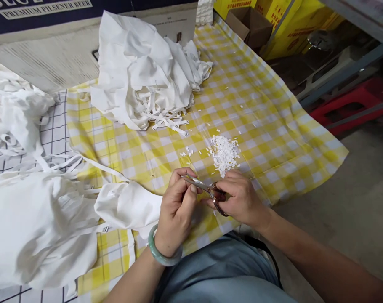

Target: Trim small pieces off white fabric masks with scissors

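Note:
My right hand (242,198) grips a small pair of scissors (207,187) with dark reddish handles, its fingers in the loops. The blades point left, up against the fingertips of my left hand (178,206). That hand is closed in a pinch on a white cloth garment (131,206), whose body trails off to the left on the table; the exact bit at the blades is mostly hidden by my fingers. Just beyond the scissors lies a heap of tiny white clippings (224,153), with a few more scattered around it.
A yellow checked tablecloth (273,139) covers the table. White garments with straps form a pile (147,71) at the back, another pile (36,227) at left. Behind stands a beer carton (46,46). To the right are a metal shelf frame (346,75) and a red stool (355,103).

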The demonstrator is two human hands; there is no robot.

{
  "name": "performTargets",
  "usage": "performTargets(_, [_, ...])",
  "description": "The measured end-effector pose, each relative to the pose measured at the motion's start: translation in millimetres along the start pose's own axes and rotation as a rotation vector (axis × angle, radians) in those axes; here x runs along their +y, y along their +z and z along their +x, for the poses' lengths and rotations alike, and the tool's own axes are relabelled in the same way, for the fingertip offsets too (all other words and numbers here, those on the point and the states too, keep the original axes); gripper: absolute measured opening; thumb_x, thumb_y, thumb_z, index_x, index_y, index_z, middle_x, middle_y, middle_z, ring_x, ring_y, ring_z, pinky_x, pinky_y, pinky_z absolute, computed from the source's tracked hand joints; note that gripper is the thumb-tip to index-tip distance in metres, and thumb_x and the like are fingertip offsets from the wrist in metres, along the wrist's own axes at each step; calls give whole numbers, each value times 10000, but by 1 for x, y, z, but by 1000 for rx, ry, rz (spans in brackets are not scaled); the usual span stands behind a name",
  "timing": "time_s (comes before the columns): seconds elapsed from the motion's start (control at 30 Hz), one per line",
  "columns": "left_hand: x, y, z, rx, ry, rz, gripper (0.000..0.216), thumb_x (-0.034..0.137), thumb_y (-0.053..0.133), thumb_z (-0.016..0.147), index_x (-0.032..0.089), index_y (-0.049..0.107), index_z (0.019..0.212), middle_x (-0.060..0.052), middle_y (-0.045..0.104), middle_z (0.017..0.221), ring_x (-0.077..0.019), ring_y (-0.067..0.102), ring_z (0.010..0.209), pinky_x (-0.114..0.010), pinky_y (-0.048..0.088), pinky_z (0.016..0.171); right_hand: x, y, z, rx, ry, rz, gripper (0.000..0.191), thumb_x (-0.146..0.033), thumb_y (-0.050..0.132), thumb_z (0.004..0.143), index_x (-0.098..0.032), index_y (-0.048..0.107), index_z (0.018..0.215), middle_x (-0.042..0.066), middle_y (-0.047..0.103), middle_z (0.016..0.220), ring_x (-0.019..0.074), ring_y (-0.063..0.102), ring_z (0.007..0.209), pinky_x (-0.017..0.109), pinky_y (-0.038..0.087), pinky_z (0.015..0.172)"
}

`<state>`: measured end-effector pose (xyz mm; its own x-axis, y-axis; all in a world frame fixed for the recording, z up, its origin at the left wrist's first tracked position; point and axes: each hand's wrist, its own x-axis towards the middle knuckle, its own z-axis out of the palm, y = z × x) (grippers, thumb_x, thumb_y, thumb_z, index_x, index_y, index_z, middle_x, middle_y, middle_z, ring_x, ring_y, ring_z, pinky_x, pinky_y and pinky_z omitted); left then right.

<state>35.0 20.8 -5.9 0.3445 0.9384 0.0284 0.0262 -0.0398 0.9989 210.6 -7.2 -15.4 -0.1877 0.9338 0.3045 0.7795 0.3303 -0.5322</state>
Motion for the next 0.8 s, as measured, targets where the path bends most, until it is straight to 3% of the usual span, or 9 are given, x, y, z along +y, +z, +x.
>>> performTargets(0.17, [-3, 3, 7, -42, -10, 12, 298, 223, 456, 987, 188, 597, 728, -58, 514, 952, -191, 484, 1041, -310, 392, 932, 8, 0, -10, -28, 234, 91, 472, -447, 727, 808, -184, 490, 496, -8, 500, 494, 123, 423, 541, 279, 306, 548])
performTargets(0.23, [-2, 1, 6, -32, -24, 0, 299, 230, 460, 986, 183, 574, 714, -67, 528, 956, -191, 483, 1064, -301, 396, 931, 7, -2, -11, -37, 391, 301, 454, -533, 727, 781, -187, 532, 561, -8, 511, 544, 125, 452, 544, 265, 341, 527])
performTargets(0.33, [5, -2, -1, -16, -29, -28, 278, 229, 468, 982, 176, 565, 727, -80, 542, 977, -192, 496, 1086, -304, 409, 952, -1, -3, -7, -74, 475, 756, 432, -605, 745, 728, -216, 590, 835, 42, 636, 875, 181, 607, 756, 279, 491, 643])
performTargets(0.4, [11, -4, -9, -34, -11, -48, 239, 219, 464, 981, 171, 597, 789, -90, 554, 1021, -192, 524, 1086, -320, 427, 974, -11, 1, -1, -156, 464, 1011, 410, -528, 758, 756, -265, 530, 973, 50, 612, 1093, 201, 635, 928, 310, 537, 780])
performTargets(0.5, [18, -14, -23, -63, 36, 25, 215, 208, 445, 985, 172, 639, 899, -111, 593, 1102, -208, 560, 1109, -362, 443, 1002, -28, 13, 6, -212, 456, 1141, 289, -347, 723, 831, -283, 461, 935, 10, 582, 999, 159, 632, 889, 285, 548, 787])
performTargets(0.6, [22, -43, -32, 18, 49, 203, 211, 208, 455, 977, 185, 650, 901, -114, 640, 1102, -223, 593, 1099, -374, 466, 971, -39, 28, 9, -155, 447, 1096, 231, -272, 696, 843, -262, 468, 869, -14, 528, 842, 132, 598, 753, 251, 544, 696])
performTargets(0.73, [13, -109, -21, 273, 158, 649, 210, 87, 481, 892, 180, 649, 976, -135, 620, 1172, -257, 595, 1094, -435, 472, 949, -44, 37, 8, -268, 414, 1024, 190, -221, 665, 840, -244, 476, 851, -6, 530, 809, 140, 589, 708, 287, 540, 678])
performTargets(0.8, [1, -137, -3, 168, 204, 948, 315, 1, 483, 798, 162, 662, 1002, -165, 586, 1249, -315, 525, 1185, -526, 428, 994, -46, 37, 9, -299, 367, 946, 183, -207, 661, 824, -239, 483, 848, -5, 532, 800, 138, 577, 693, 280, 523, 652])
